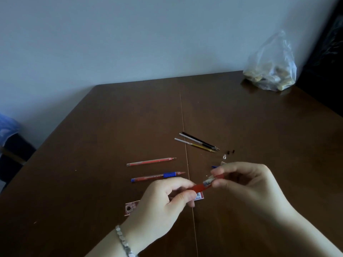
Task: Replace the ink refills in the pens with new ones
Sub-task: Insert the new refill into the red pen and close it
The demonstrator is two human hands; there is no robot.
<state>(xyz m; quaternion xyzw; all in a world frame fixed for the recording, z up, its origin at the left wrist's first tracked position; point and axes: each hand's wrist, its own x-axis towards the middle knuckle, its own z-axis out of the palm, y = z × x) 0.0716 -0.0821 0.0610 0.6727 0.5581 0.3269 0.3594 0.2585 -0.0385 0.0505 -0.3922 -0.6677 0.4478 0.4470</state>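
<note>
Both hands hold one red pen above the brown table. My left hand pinches its lower end; my right hand grips its upper end at the grey grip. A red refill lies on the table to the left. Below it lies a red pen with a blue grip. Three refills, black and yellowish, lie side by side further back. Small caps and a clear tip piece rest just beyond my right hand.
A red refill package lies under my left hand, partly hidden. A clear plastic bag with small items stands at the far right corner. A blue piece peeks out by my right fingers. The table's left edge runs diagonally.
</note>
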